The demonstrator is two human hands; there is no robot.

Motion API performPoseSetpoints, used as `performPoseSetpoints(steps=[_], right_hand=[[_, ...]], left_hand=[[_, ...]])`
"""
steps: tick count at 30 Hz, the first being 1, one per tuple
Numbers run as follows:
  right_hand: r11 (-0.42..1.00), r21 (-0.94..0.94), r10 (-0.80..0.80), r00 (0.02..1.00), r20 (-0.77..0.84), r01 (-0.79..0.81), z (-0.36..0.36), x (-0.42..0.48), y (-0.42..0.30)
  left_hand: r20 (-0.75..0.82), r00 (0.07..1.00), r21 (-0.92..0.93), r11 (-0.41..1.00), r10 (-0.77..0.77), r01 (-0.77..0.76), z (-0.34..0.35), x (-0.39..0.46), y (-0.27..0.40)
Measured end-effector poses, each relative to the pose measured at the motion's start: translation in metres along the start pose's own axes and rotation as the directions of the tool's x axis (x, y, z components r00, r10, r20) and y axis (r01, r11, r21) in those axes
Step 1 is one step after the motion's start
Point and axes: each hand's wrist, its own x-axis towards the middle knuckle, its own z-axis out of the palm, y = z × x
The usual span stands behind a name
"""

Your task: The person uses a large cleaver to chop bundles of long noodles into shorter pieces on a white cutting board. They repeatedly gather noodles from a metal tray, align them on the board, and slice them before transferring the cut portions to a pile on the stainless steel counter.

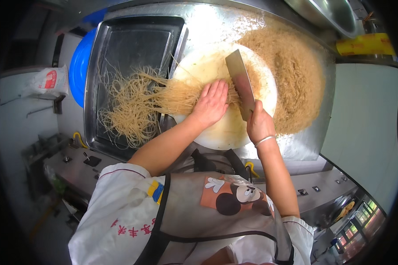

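Note:
My left hand (212, 102) lies flat, fingers together, on a bundle of long, thin noodles (177, 96). They run from a tangled heap in a dark metal tray (136, 36) onto a round, pale cutting board (215, 134). My right hand (260, 121) grips a cleaver (240, 79) by its handle, which the fingers mostly hide. The blade stands just right of my left hand, across the noodle ends. Right of the board, a large pile of short-cut noodles (292, 82) covers part of the steel worktop, and some cut bits lie on the board.
A blue round basin (80, 69) sits partly behind the tray at the left. A steel bowl (335, 15) and a yellow roll (366, 44) are at the upper right. The steel worktop's edge (285, 155) runs close in front of me.

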Motion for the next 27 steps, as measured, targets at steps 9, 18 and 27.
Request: performPoseSetpoints(steps=[9, 18, 27], right_hand=[[1.000, -0.021, 0.010, 1.000, -0.008, -0.010, -0.033, -0.025, 0.006], [0.999, -0.029, -0.040, 0.999, 0.023, 0.040, -0.002, 0.001, -0.001], [0.999, -0.035, -0.036, 0.999, 0.026, 0.037, -0.030, -0.030, 0.000]], left_hand=[[0.003, 0.999, -0.011, 0.999, -0.040, 0.040, 0.007, -0.003, -0.001], [0.009, 1.000, -0.026, 1.000, -0.009, 0.009, 0.005, 0.000, 0.000], [0.029, 0.999, -0.041, 0.999, -0.033, 0.034, -0.002, -0.009, -0.012]])
